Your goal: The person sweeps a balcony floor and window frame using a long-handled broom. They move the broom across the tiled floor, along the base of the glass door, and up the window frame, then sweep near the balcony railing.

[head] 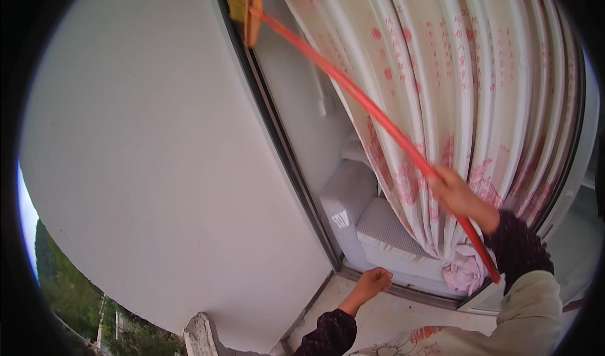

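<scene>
My right hand [453,190] is wrapped around the long red handle [359,98] of a brush. The handle slants up and left across the view, its lower end hanging below my wrist. At the far end, the orange brush head [255,13] with yellowish bristles [237,5] is at the dark frame [279,129] of a glass door or window; whether it touches the frame is hard to tell. My left hand [373,282] is low in the middle with its fingers curled in, and nothing shows in it. It appears in front of the door's bottom track [411,297].
A cream curtain [425,96] with red printing is gathered at a pink bundle [465,271] near the floor. Through the glass stands a grey sofa [350,205]. A plain wall [151,167] fills the left side. Greenery [71,280] lies beyond a stone post [201,334].
</scene>
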Motion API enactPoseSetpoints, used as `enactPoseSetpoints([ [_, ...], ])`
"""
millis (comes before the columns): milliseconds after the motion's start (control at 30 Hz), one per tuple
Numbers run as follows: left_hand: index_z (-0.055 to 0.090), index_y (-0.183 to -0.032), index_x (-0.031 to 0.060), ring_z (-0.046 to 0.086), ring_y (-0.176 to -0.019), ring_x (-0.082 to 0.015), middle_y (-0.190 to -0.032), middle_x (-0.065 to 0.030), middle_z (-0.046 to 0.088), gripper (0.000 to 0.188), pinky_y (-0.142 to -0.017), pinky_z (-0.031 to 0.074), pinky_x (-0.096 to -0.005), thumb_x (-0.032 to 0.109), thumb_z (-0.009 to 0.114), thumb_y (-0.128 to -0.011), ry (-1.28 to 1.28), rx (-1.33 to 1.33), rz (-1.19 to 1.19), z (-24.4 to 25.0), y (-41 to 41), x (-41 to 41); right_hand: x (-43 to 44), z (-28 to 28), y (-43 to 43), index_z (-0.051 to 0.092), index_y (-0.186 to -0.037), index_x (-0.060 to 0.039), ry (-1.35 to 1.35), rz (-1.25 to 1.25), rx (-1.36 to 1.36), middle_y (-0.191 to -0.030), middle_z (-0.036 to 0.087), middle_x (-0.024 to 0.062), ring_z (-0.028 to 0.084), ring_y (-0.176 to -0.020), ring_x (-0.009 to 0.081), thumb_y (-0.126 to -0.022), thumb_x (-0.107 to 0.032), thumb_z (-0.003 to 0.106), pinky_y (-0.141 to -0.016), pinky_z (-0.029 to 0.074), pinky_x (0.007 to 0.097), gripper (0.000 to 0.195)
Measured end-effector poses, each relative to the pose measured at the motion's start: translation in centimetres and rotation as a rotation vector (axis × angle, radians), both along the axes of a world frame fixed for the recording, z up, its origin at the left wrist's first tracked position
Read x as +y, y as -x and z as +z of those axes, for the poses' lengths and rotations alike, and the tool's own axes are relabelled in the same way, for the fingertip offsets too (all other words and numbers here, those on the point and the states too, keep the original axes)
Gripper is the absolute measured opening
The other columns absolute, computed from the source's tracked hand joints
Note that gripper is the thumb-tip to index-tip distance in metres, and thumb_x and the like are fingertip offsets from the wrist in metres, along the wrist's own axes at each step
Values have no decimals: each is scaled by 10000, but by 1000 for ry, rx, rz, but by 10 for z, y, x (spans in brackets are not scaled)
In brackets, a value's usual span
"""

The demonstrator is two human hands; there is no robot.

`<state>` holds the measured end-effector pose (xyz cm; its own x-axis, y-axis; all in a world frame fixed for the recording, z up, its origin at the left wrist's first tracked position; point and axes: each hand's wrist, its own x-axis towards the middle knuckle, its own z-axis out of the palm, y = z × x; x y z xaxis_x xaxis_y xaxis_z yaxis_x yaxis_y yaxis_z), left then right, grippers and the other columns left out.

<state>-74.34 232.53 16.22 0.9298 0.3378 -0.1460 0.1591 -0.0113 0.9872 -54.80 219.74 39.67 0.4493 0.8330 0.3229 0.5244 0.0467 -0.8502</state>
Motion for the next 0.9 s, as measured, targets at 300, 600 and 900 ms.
enactPoseSetpoints([
  [300, 564, -867, 33, 555, -615, -87, -737, -28, 598, 237, -549, 445, -210, 269, 547, -858, 105, 193, -166, -61, -13, -30, -130, -242, 36, 499, -930, -17, 621, -9, 56, -740, 562, 176, 565, -688, 301, -846, -277, 507, -619, 423, 389, 273],
  [600, 583, -867, 15, 564, -595, -111, -721, -59, 609, 261, -529, 458, -225, 273, 563, -832, 236, 407, -100, -116, 13, -56, -120, -406, 44, 548, -837, 53, 1223, 19, 185, -651, 591, 186, 584, -504, 296, -834, -351, 462, -458, 470, 397, 413],
  [900, 580, -828, -16, 557, -511, -116, -658, -73, 604, 269, -470, 446, -238, 253, 556, -825, 350, 524, 216, -176, 93, -82, -143, -396, 56, 490, -941, 34, 1344, 1, 222, -733, 572, 169, 574, -515, 273, -844, -354, 425, -432, 481, 380, 405],
])
